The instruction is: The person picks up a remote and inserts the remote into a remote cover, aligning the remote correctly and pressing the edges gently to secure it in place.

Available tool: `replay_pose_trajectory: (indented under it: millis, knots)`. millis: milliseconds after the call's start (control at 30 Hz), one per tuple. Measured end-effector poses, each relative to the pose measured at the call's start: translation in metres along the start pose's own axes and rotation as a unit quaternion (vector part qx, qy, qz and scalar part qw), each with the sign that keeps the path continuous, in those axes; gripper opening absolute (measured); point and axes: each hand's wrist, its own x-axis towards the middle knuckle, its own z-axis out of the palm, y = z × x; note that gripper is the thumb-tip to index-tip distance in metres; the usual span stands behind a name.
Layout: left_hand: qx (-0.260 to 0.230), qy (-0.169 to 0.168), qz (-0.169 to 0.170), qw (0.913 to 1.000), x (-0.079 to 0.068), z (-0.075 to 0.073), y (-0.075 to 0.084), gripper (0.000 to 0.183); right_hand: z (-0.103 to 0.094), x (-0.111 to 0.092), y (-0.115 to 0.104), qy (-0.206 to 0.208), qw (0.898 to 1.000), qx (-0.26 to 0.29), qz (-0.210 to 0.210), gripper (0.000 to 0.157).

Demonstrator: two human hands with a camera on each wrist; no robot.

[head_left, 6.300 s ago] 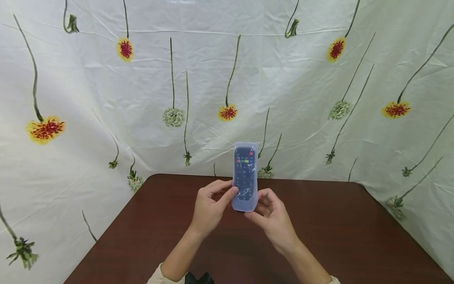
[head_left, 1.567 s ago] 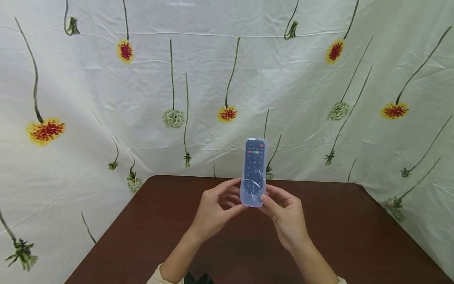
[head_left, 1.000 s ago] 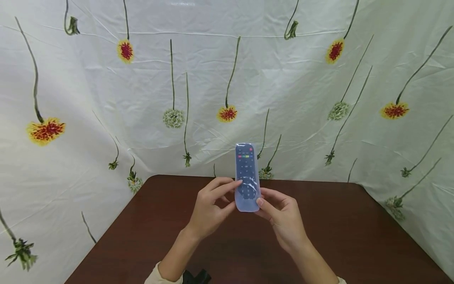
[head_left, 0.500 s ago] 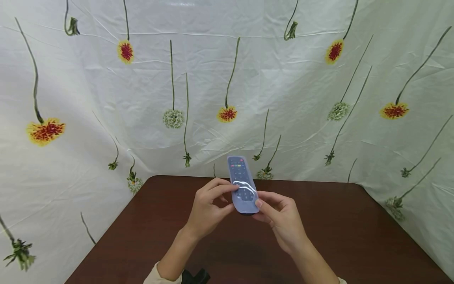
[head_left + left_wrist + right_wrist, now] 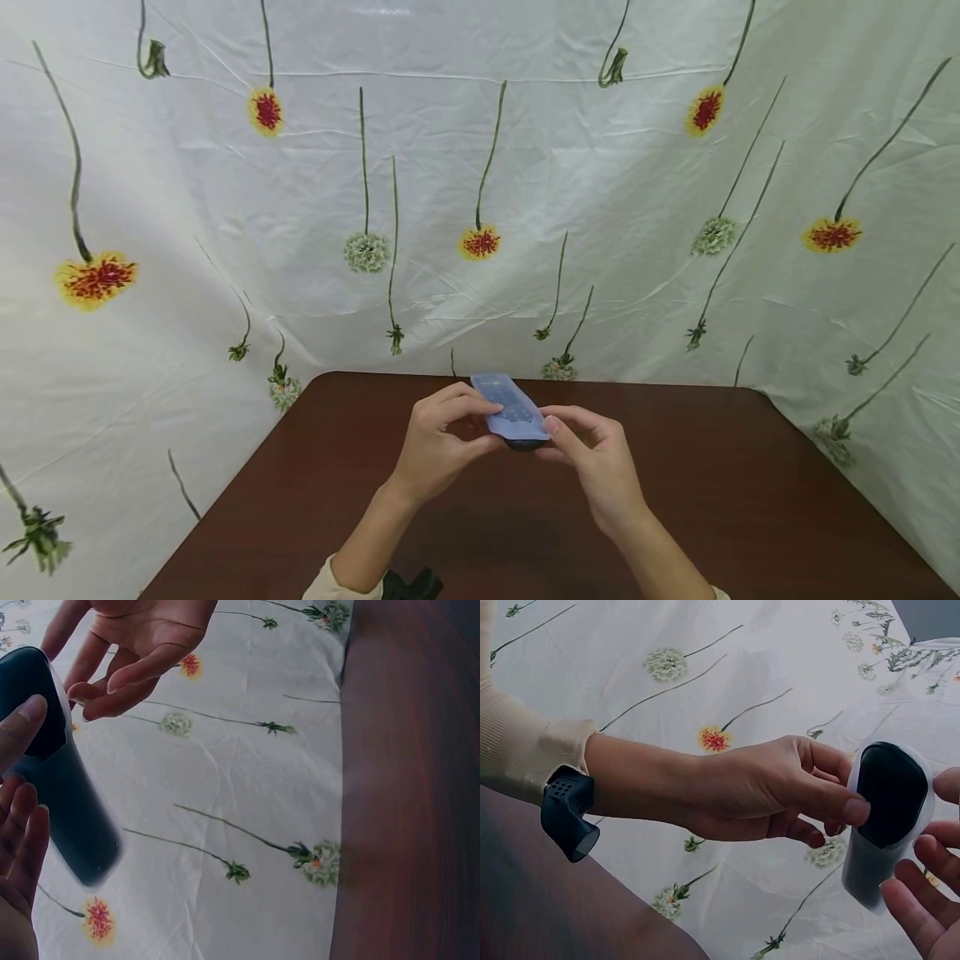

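Observation:
A dark remote control (image 5: 891, 793) in a translucent bluish cover (image 5: 512, 408) is held above the table between both hands, tilted so its button face looks foreshortened. Its black end (image 5: 34, 682) shows bare at the cover's near opening. My left hand (image 5: 438, 433) grips the left side, a fingertip on the face; in the right wrist view the left thumb (image 5: 855, 810) presses against the black end. With thumb and index finger, my right hand (image 5: 596, 458) pinches the cover's near right corner. Its other fingers (image 5: 105, 701) are spread below, apart from the remote.
A dark reddish-brown table (image 5: 675, 500) lies beneath the hands. Behind it hangs a white cloth (image 5: 637, 208) printed with flowers. A black wrist-worn device (image 5: 570, 814) sits on the left wrist, beside a cream sleeve (image 5: 525, 750).
The remote control has swung from nearly upright to almost flat, its far end tipping down and left. Its black near end came into view. Both hands stay in nearly the same place.

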Motion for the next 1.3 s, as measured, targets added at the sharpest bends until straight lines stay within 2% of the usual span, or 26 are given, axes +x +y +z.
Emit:
replay_pose_trajectory:
  millis: [200, 300, 433, 533, 767, 900, 1033, 1133, 1300]
  knots:
    - [-0.02, 0.005, -0.004, 0.9998, -0.002, 0.001, -0.001, 0.036, 0.001, -0.001, 0.006, 0.013, 0.997, -0.03, -0.069, 0.019]
    - [-0.034, 0.001, -0.008, 0.9994, -0.003, 0.003, -0.002, 0.034, 0.002, -0.001, 0.01, -0.003, 0.993, -0.023, -0.113, 0.017]
    - [-0.041, 0.005, -0.014, 0.999, -0.005, 0.005, -0.002, 0.031, 0.003, -0.001, 0.013, -0.051, 0.987, -0.001, -0.154, 0.023]
    - [-0.047, 0.014, -0.023, 0.9985, -0.006, 0.005, -0.001, 0.031, 0.004, -0.001, 0.013, -0.075, 0.984, -0.009, -0.159, 0.022]
    - [-0.085, 0.021, -0.069, 0.9937, -0.007, 0.01, 0.0, 0.021, 0.0, 0.005, 0.009, -0.081, 0.977, -0.113, -0.16, 0.034]
    - [-0.085, 0.029, -0.099, 0.9911, -0.009, 0.011, 0.001, 0.019, -0.002, 0.012, 0.007, -0.075, 0.974, -0.149, -0.155, 0.035]
    - [-0.063, 0.021, -0.135, 0.9886, -0.006, 0.012, 0.003, 0.017, -0.002, 0.014, 0.006, -0.049, 0.978, -0.155, -0.133, 0.034]
    - [-0.041, 0.025, -0.152, 0.9872, -0.005, 0.012, 0.004, 0.024, -0.002, 0.015, 0.005, -0.034, 0.982, -0.147, -0.117, 0.035]
    - [-0.029, 0.039, -0.135, 0.9896, -0.003, 0.011, 0.007, 0.037, 0.001, 0.015, 0.002, -0.03, 0.985, -0.129, -0.112, 0.035]
